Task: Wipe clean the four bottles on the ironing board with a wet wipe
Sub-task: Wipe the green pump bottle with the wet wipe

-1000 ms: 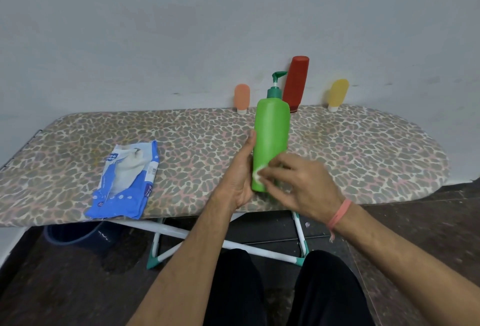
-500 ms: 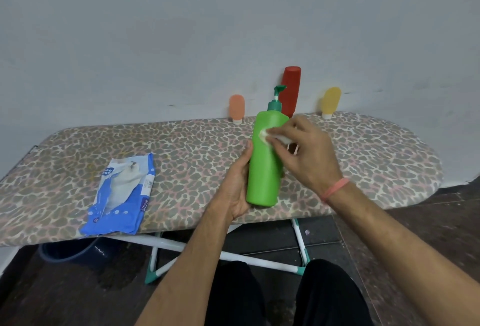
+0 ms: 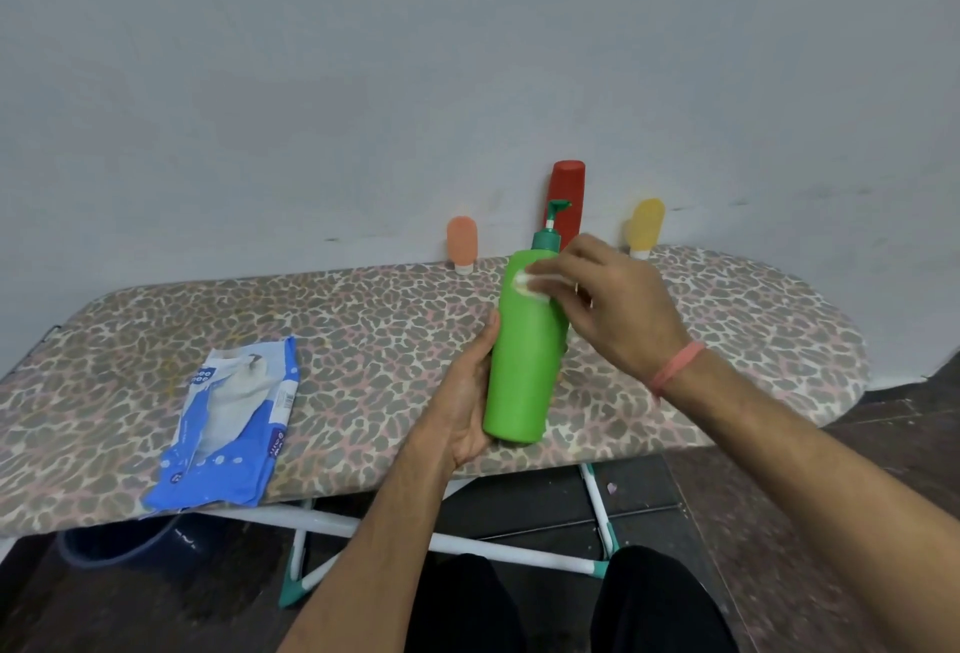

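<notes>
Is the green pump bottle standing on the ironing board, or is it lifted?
Lifted. The left hand grips the green pump bottle near its base, which hangs past the ironing board edge.

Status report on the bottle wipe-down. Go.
Left hand grips green pump bottle low. Right hand pinches wet wipe against its shoulder. Three bottles stand by the wall. Nothing in the way.

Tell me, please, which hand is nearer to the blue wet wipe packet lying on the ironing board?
Left. The left hand grips the green bottle just right of the wet wipe packet; the right hand is farther right, at the bottle's top.
</notes>
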